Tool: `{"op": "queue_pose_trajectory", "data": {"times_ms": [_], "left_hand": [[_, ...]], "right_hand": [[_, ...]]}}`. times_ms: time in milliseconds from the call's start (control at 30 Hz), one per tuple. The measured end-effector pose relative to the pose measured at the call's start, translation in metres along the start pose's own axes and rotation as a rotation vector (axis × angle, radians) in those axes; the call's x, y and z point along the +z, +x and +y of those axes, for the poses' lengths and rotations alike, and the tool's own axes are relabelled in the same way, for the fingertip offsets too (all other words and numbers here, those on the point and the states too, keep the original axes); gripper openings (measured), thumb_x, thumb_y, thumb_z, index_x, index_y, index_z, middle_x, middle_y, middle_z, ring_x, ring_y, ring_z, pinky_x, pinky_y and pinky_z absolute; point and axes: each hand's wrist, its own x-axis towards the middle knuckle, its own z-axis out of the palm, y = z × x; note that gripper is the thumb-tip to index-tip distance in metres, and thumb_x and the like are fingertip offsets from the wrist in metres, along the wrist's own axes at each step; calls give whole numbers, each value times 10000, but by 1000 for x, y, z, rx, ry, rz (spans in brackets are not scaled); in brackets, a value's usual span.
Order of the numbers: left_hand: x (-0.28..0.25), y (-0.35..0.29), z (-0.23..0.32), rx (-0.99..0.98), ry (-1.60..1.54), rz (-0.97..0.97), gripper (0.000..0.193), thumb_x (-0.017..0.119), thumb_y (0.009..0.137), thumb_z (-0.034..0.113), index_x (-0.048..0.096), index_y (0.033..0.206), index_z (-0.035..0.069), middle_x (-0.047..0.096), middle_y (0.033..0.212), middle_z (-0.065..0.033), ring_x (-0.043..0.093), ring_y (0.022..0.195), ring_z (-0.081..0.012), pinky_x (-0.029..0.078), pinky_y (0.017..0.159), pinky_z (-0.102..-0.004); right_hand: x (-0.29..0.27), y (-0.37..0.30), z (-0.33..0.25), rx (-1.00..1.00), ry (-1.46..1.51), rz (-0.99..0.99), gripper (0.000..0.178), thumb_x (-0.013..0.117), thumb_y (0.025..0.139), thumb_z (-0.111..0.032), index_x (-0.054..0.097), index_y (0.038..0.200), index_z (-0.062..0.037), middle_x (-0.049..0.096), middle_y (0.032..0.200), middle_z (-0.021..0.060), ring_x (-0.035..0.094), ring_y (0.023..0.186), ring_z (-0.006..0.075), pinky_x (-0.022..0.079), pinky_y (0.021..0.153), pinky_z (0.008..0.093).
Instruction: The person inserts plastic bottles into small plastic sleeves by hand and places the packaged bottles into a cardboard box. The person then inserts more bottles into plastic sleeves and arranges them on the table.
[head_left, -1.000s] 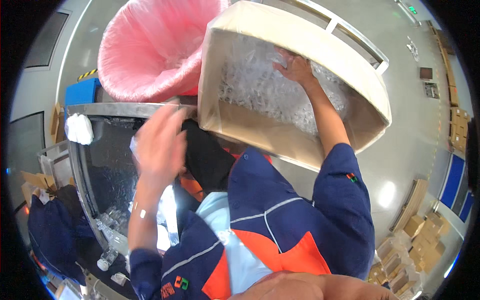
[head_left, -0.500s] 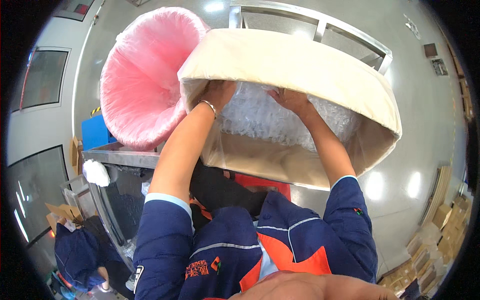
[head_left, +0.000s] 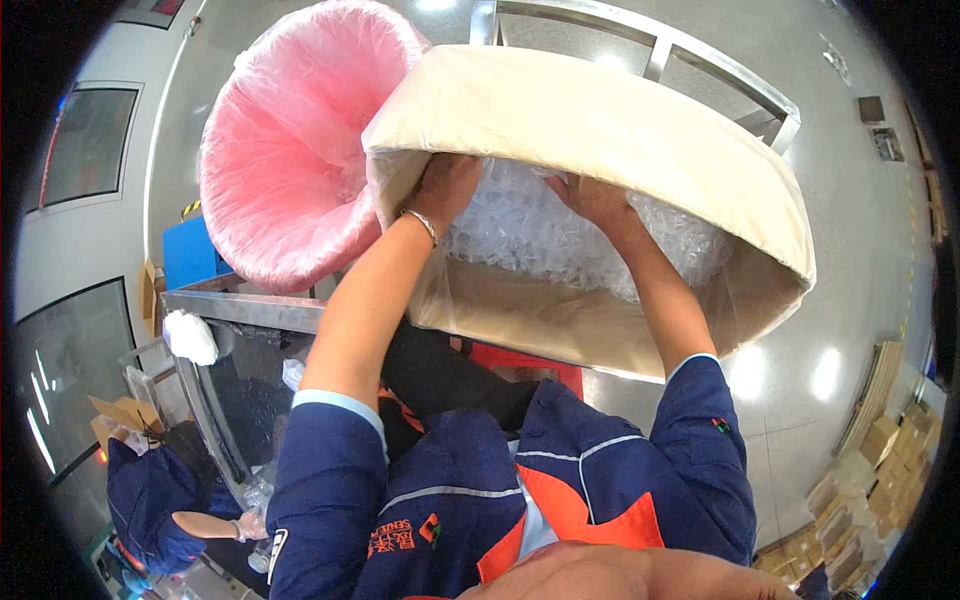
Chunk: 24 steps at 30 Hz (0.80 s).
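Both my hands reach into a large cream-lined bin that holds a heap of small clear plastic pieces. My left hand is at the left end of the heap, close to the bin's inner wall; the far rim and shadow hide most of its fingers. Toward the middle, my right hand rests over the pieces, thumb apart and nothing visible in its grasp. Its other fingertips are partly under the rim. I wear a bracelet on my left wrist.
A round container with a pink plastic liner adjoins the bin's left side. Metal frames stand behind and at left. A white bundle sits on the left frame's corner. Another person works at lower left; cardboard boxes line the right.
The bin appears slightly farther right and higher in view. Both my hands have shifted slightly right, still inside it. At lower left, the other person's arm now reaches toward clear plastic.
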Motion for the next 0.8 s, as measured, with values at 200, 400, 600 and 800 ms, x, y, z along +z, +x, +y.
{"op": "queue_pose_trajectory", "data": {"times_ms": [200,400,600,800], "left_hand": [[-14,-7,0,-9,-70,-97,406,513,821,33,560,1214,-57,553,1237,-249,524,1177,-362,402,1022,-436],[-102,-91,75,-88,-196,17,512,538,794,28,484,1302,-16,438,1357,-255,401,1282,-440,335,1062,-513],[-173,-219,81,-87,-627,58,559,669,703,-33,549,1246,24,504,1319,-194,505,1190,-360,423,1003,-433],[-197,-333,95,-373,-592,335,415,668,667,-86,648,1067,21,661,1053,-128,654,860,-286,527,760,-376]], "right_hand": [[5,17,-31,-11,-50,110,568,670,833,-380,536,1251,-19,585,1142,196,553,1074,370,430,932,488],[23,49,-66,29,24,100,635,662,818,-433,520,1276,-16,612,1139,222,587,1054,384,436,935,482],[20,89,-109,125,-106,-423,721,464,879,-637,429,1416,-157,527,1348,177,490,1246,362,337,1054,531],[46,98,-86,93,-90,-235,733,464,886,-617,454,1388,-83,480,1373,207,462,1260,367,412,1014,491]]}}
